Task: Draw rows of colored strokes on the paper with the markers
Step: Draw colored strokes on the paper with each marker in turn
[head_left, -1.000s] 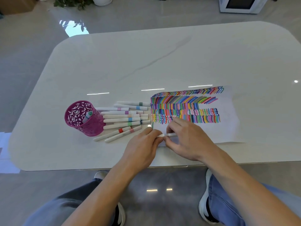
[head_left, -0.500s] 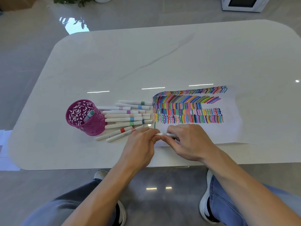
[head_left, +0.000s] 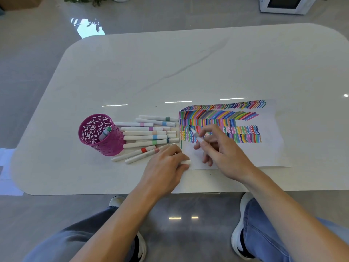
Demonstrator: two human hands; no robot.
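White tabletop (head_left: pixel 188 63); paper (head_left: pixel 255 154) centre-right, stroke rows filling its upper part. Left hand (head_left: pixel 166 165) sits at the paper's lower-left corner, right hand (head_left: pixel 224 154) over its left end. Right pinches the uncapped marker (head_left: pixel 196 136), axis up-left, tip over drawn rows. Blank strip just below the tip, right hand nearer. Left grips the cap (head_left: pixel 186 162).

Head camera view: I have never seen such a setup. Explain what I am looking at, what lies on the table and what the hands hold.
No machine: a person wears a camera on the head, looking down at their own two hands. On the white table are a paper with rows of colored strokes, a pink mesh cup and loose markers beside it. The right hand pinches an uncapped marker, tip over the paper. The left hand holds what looks like its white cap.
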